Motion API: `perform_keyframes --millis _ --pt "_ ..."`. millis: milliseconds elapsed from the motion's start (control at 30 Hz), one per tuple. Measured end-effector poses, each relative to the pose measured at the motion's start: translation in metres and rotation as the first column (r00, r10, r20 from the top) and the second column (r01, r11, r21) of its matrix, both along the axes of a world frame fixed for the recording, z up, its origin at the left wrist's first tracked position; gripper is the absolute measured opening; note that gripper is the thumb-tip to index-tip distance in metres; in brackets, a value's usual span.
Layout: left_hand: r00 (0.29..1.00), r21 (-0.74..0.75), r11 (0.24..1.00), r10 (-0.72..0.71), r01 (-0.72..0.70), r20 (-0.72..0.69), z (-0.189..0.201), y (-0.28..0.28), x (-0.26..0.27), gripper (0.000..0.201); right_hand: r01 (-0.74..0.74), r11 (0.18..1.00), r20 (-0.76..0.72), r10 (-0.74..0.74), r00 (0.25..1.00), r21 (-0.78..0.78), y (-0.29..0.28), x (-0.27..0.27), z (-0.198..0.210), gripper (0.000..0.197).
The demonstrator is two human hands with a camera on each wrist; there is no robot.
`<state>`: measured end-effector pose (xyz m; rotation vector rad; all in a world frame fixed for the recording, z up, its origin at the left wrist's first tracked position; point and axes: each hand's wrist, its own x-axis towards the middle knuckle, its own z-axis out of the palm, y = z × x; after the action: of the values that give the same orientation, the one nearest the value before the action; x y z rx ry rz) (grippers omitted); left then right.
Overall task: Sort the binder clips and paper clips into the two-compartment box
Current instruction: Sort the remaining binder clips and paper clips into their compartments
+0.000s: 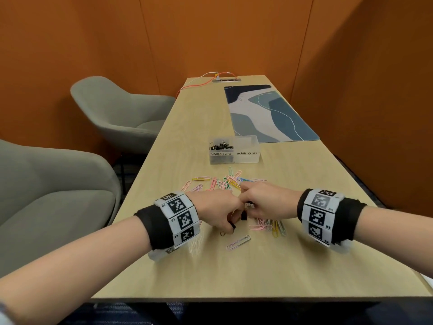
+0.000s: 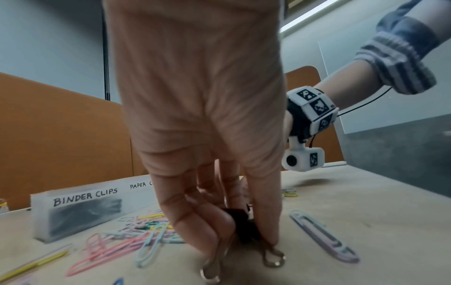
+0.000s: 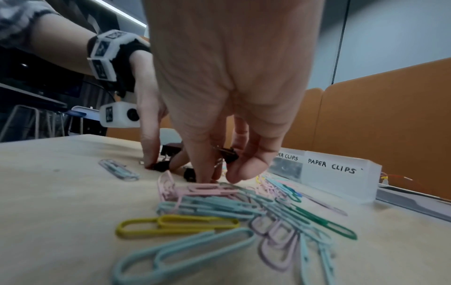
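Step in hand: picking the last binder clips out of the loose pile, both hands down on the table at once. Left hand has fingers curled, pinching a black binder clip w/ its wire handles touching the tabletop; a 2nd black clip seems tucked under the same fingers, can't tell for sure. Right hand pinches another black binder clip between thumb and fingers, fingertips still down among the paper clips. One more black clip lies loose on the table just beside the right fingers.

Box sits further up the table, well apart from the hands. BINDER CLIPS compartment, on the left, already holds a heap of black clips; PAPER CLIPS compartment looks empty. Coloured paper clips all still scattered btwn hands and box.

Judgement: binder half nearly done, paper half not started. Next move calls for lifting both hands clear w/o dragging paper clips along, carrying to the left compartment, releasing there, then back for the stray clip.
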<state>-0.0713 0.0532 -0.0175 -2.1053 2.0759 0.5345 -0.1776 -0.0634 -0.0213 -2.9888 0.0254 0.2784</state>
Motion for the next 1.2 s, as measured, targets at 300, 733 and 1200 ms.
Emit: perform_keyframes --millis 300,733,1200 --pt "0.984 0.010 0.986 0.168 -0.167 -0.053 0.017 0.004 0.028 0.011 0.073 0.996 0.004 -0.074 0.997 0.051 0.006 0.009 -0.005 0.025" --pt "0.803 -0.309 0.741 0.551 -0.596 -0.226 0.055 -0.092 0.128 0.019 0.278 0.874 -0.062 -0.277 0.959 0.399 -0.037 0.042 0.024 0.019" --pt "0.772 -0.244 0.739 0.551 -0.628 -0.318 0.053 -0.042 0.150 0.021 0.442 0.832 0.184 -0.517 0.836 0.334 -0.078 0.152 0.070 0.034"
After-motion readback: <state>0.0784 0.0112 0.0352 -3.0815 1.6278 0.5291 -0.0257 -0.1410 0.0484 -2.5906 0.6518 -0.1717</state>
